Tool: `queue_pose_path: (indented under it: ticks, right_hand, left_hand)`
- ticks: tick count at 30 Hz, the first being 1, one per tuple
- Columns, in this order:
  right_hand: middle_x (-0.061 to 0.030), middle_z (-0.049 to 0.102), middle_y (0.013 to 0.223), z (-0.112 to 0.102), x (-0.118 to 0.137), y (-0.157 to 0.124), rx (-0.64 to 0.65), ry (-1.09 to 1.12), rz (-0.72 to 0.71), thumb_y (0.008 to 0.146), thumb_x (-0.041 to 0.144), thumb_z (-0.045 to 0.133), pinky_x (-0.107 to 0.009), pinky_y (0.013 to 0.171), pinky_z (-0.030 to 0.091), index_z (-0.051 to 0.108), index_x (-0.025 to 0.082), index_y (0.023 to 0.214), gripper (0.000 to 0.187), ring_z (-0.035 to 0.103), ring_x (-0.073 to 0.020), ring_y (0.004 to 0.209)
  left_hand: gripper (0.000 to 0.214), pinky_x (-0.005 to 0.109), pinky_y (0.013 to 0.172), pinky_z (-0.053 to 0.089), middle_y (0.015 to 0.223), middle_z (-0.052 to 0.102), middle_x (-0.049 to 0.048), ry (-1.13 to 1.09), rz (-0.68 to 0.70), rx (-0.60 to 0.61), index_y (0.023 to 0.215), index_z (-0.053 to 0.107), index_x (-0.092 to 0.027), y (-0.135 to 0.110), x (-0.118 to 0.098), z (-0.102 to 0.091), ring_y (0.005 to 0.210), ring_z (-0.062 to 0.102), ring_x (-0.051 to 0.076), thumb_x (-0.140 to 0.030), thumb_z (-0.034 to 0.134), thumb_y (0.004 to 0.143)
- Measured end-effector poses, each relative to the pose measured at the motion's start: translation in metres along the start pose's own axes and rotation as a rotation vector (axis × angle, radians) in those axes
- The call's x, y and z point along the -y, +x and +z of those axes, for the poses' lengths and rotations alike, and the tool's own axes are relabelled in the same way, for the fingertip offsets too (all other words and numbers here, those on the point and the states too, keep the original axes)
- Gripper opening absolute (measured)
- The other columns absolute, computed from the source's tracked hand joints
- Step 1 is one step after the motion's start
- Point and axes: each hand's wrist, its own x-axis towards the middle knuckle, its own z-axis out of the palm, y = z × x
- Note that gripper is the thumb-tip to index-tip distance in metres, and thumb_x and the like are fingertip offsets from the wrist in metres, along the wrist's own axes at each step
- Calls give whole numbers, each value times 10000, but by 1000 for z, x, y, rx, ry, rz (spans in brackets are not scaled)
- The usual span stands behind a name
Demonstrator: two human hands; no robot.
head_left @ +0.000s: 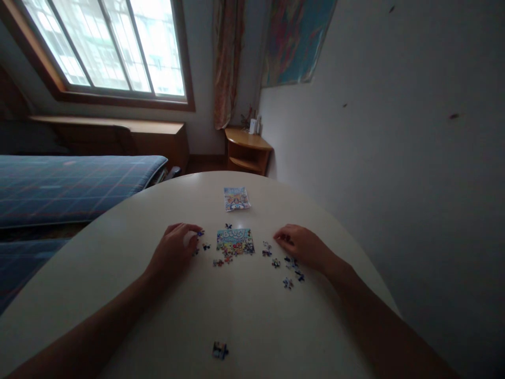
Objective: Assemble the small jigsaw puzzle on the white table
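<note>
On the white table, a partly assembled jigsaw puzzle (235, 242) lies between my hands, its upper part showing pale lettering. My left hand (175, 245) is at its left, thumb and fingers curved round a gap, with a small dark-blue puzzle piece (200, 232) at the fingertips. Another loose piece (206, 246) sits just beside that hand. To the right of the puzzle my right hand (300, 243) rests with loosely bent fingers and nothing visible in them. Near its fingertips are loose pieces (267, 253), and more pieces (288, 283) lie scattered below it.
Beyond the puzzle lies a printed picture sheet (236, 199). One separate piece (220, 350) is close to the near edge of the round table (252, 310). A bed with a plaid mattress (79, 184) stands left, a wall (414, 158) right, a corner shelf (248, 139) behind.
</note>
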Motion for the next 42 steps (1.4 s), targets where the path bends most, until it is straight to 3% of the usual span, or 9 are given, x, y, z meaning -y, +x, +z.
queue_pose_path:
  ticks: [10, 37, 42]
  right_hand:
    - [-59, 703, 919, 1, 0, 1, -4, -1, 6, 906, 224, 552, -280, 738, 460, 724, 201, 956, 181, 622, -165, 809]
    - [-60, 731, 1006, 1, -4, 1, -34, -11, -4, 897, 157, 532, -335, 869, 473, 714, 212, 1016, 224, 640, -196, 946]
    - [-63, 729, 1011, 2, 2, 1, -51, -11, -81, 888, 171, 576, -359, 917, 464, 728, 208, 1005, 195, 613, -209, 986]
  left_hand:
    - [190, 475, 1006, 449, 1061, 714, 71, 67, 170, 62, 986, 670, -219, -4, -9, 1, 1122, 544, 289, -329, 592, 852]
    - [200, 449, 969, 505, 1036, 731, 63, -14, 133, 78, 987, 688, -252, -2, 5, 8, 1112, 584, 275, -344, 540, 888]
    - [202, 444, 986, 499, 1060, 728, 60, -21, 125, 84, 980, 691, -254, -1, 6, 9, 1133, 578, 271, -336, 532, 886]
